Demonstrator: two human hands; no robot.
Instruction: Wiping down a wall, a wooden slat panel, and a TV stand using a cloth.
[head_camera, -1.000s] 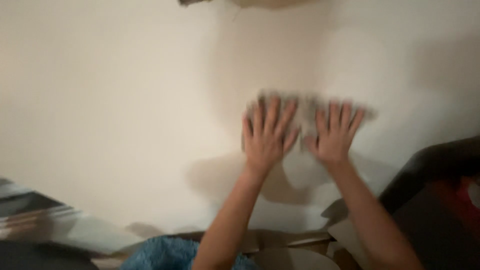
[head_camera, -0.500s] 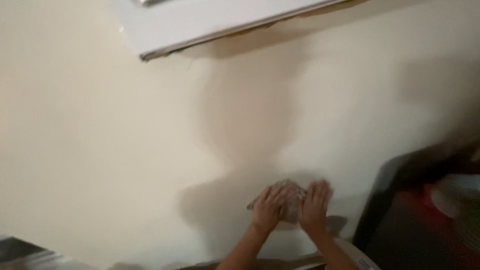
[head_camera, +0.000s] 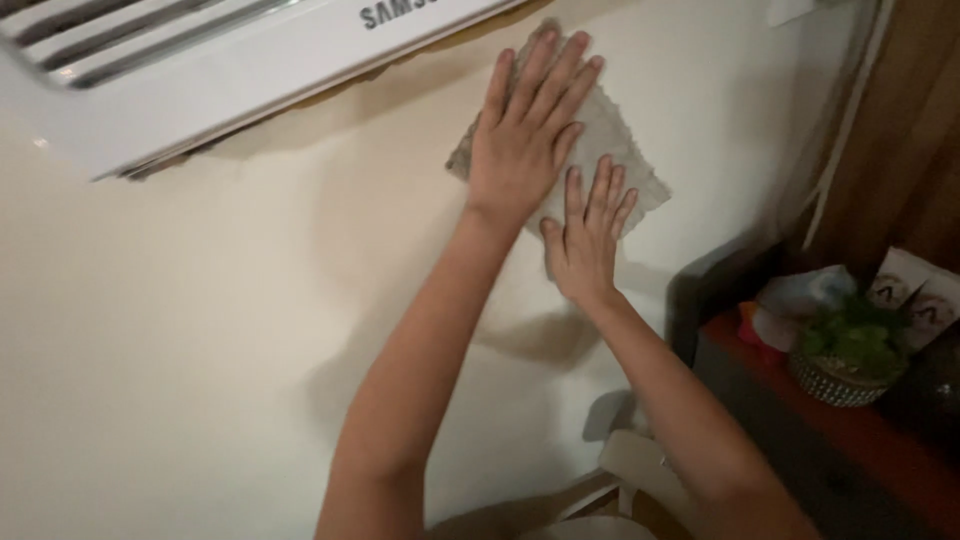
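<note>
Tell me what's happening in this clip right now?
A person presses a grey cloth flat against a cream wall with both bare hands. The left hand is higher, fingers spread, just below a white air conditioner; the right hand sits lower on the cloth's bottom edge. To the right, a small potted plant stands on a dark and red shelf.

Hands (head_camera: 545, 170) and cloth (head_camera: 620, 150) now higher, beneath air conditioner (head_camera: 200, 70).
</note>
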